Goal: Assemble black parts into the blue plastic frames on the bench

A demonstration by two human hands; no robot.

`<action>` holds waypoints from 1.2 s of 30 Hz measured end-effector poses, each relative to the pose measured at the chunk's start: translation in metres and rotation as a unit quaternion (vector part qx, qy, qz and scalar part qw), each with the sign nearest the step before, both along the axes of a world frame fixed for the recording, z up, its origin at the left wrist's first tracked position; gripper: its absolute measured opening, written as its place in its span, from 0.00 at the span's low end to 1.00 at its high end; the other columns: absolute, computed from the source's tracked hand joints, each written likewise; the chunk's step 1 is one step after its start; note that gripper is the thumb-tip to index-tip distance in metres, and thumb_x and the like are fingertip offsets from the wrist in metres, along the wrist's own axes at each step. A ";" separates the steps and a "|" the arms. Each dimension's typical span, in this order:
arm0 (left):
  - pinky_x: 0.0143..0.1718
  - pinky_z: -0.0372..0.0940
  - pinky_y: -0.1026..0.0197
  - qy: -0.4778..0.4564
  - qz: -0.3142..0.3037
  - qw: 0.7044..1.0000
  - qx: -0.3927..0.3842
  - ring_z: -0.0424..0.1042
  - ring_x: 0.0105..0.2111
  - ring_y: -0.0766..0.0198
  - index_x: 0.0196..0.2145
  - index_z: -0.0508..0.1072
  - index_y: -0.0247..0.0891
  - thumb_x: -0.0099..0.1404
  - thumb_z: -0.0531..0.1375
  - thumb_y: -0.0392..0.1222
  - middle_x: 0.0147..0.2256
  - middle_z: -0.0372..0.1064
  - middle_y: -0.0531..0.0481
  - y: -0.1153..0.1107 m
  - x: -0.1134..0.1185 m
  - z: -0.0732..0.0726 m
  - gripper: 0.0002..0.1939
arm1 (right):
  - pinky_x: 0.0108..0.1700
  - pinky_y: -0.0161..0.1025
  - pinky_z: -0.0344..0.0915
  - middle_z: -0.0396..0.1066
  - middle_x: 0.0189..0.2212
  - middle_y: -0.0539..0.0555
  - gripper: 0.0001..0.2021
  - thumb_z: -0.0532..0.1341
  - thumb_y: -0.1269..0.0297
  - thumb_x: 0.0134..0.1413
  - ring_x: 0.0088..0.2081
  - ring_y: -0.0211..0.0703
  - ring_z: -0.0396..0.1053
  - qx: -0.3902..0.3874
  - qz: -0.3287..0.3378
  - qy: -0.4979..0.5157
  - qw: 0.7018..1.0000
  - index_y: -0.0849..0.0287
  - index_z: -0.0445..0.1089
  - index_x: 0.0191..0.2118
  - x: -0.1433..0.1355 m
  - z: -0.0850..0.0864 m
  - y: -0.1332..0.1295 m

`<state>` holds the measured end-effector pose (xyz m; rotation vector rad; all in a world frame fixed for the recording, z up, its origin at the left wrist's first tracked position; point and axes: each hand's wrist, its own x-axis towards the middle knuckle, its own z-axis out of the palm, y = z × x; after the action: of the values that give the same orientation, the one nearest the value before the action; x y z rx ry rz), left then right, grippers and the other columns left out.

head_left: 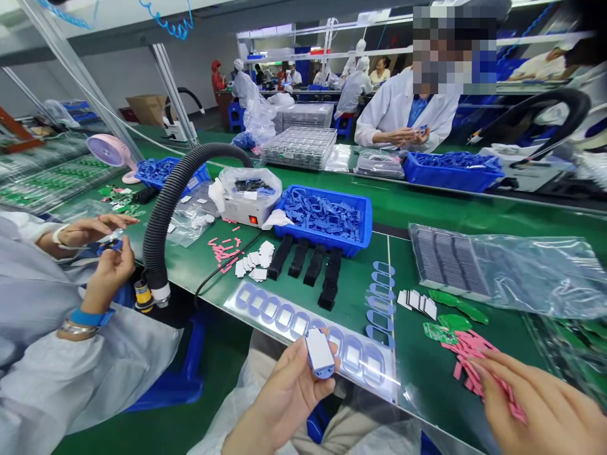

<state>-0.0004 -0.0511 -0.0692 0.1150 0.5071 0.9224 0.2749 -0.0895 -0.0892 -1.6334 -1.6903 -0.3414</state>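
Note:
Between the thumb and fingers of my left hand (289, 392) is a small blue part (323, 371) with a white rectangular pad (319, 349) facing up. It is held over the front edge of the bench. At the lower right, my right hand (535, 398) reaches onto a pile of pink strips (474, 354); its fingertips touch the strips, and whether any is gripped is hidden. Beneath and behind my left hand lies a clear sheet (229, 302) with a row of blue oval frames. More oval frames (380, 296) stand in a column to its right.
A blue bin (367, 221) of blue parts sits behind several black pieces (332, 278). White pads (256, 259), green boards (458, 306) and a bagged grey stack (448, 259) lie around. A black hose (161, 208) arches at left; a co-worker's hands (111, 253) are beyond it.

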 end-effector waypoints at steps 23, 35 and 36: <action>0.30 0.70 0.71 -0.007 -0.031 0.999 0.016 0.74 0.32 0.69 0.40 0.75 0.37 0.55 0.65 0.46 0.35 0.75 0.49 -0.002 0.005 0.014 0.15 | 0.41 0.45 0.63 0.68 0.35 0.55 0.05 0.56 0.71 0.57 0.42 0.46 0.64 -0.040 0.304 0.236 0.922 0.56 0.67 0.33 -0.111 0.036 0.030; 0.37 0.67 0.71 -0.026 -0.018 0.999 0.036 0.73 0.34 0.70 0.41 0.75 0.37 0.60 0.62 0.44 0.37 0.75 0.49 -0.009 0.008 0.014 0.12 | 0.38 0.43 0.66 0.72 0.35 0.53 0.08 0.58 0.76 0.53 0.39 0.44 0.67 0.049 0.286 0.103 0.952 0.56 0.70 0.36 -0.111 0.043 0.025; 0.37 0.67 0.71 -0.024 -0.017 0.999 0.039 0.73 0.34 0.71 0.41 0.75 0.38 0.59 0.62 0.44 0.37 0.75 0.49 -0.010 0.009 0.015 0.12 | 0.37 0.43 0.66 0.72 0.35 0.53 0.09 0.58 0.76 0.53 0.39 0.44 0.67 0.060 0.280 0.081 0.955 0.56 0.71 0.37 -0.110 0.043 0.023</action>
<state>0.0082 -0.0609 -0.0545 0.1712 0.4237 0.9094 0.1645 -0.0661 -0.0466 -1.0041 -1.8746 -0.0270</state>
